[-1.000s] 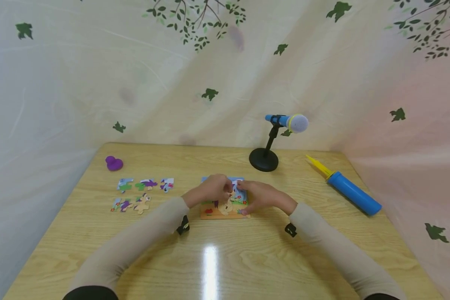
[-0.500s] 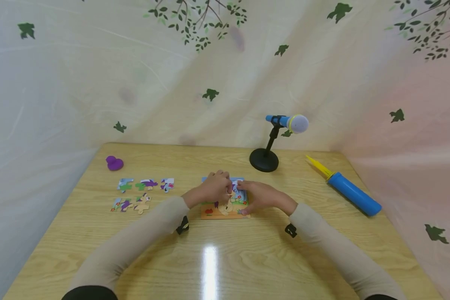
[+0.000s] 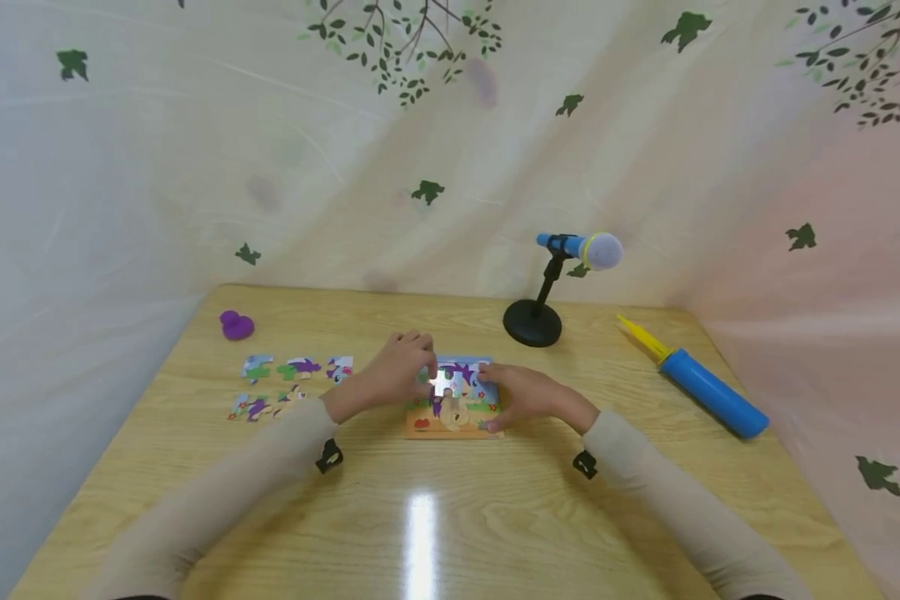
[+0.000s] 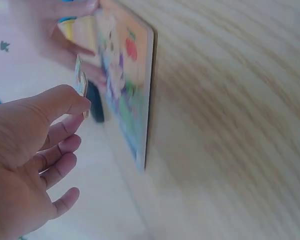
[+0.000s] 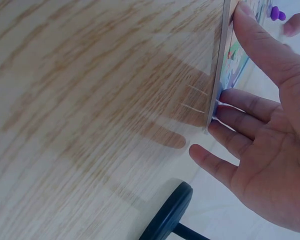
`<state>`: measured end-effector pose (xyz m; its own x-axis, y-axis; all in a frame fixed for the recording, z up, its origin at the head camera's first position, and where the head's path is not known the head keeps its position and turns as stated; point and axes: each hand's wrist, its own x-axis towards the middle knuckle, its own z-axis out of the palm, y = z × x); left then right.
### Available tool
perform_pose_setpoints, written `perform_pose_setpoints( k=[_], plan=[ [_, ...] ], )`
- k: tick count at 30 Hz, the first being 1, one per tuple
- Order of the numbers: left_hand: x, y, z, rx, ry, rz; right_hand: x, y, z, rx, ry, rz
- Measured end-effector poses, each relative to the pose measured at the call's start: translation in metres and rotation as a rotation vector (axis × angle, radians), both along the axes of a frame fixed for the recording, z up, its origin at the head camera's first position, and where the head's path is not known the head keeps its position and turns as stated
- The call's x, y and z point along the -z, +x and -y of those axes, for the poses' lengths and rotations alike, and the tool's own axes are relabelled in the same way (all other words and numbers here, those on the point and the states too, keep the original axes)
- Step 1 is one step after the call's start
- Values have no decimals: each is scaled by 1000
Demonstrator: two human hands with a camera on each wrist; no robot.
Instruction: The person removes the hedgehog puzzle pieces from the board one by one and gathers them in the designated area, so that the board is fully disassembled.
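A flat jigsaw puzzle board (image 3: 453,429) with a colourful cartoon picture lies on the table between my hands. My left hand (image 3: 392,373) is raised over the board's left side. In the left wrist view, its thumb and forefinger pinch a small puzzle piece (image 4: 81,80), seen nearly edge-on; the other fingers are loosely bent. At the board's right side rests my right hand (image 3: 531,393), thumb on the picture. The right wrist view shows its nearly straight fingers (image 5: 245,106) touching the board's edge. A shiny patch shows in the picture's upper middle.
Several loose puzzle pieces (image 3: 300,368) lie in two rows on the left, the lower row partly behind the left forearm. Beyond them sits a purple toy (image 3: 237,326). A toy microphone on a stand (image 3: 532,323) is behind the board; a blue hand pump (image 3: 712,393) lies right.
My left hand has lifted and moved left, off the middle of the board, uncovering the shiny patch there. My right hand has kept its place. The head view has shifted slightly.
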<state>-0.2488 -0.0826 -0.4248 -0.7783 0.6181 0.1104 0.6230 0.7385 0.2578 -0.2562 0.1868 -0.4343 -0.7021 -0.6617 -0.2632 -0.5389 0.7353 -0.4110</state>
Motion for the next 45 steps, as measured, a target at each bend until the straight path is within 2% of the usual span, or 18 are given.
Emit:
perform_pose_setpoints(
  k=[4,9,16,21,24,31,37,45],
  plan=[
    [-8,6,27,-21,32,-29,-1,2,0,4,8,2],
    [-11,13,62,-65,42,-43,-2,2,-1,0,7,-3],
    [-7,28,101,-84,39,-77,-1,2,-1,-4,11,1],
    [-1,36,120,-116,24,-60,-1,1,-2,-16,6,-6],
    [1,39,129,-130,29,-44,0,1,-2,-17,7,-7],
    [4,41,143,-123,0,-60,1,1,-3,-9,5,-5],
    [7,41,148,-126,-43,-47,-1,2,-3,4,7,7],
    [12,40,151,-114,-54,-67,-2,2,-2,13,10,18]
  ],
)
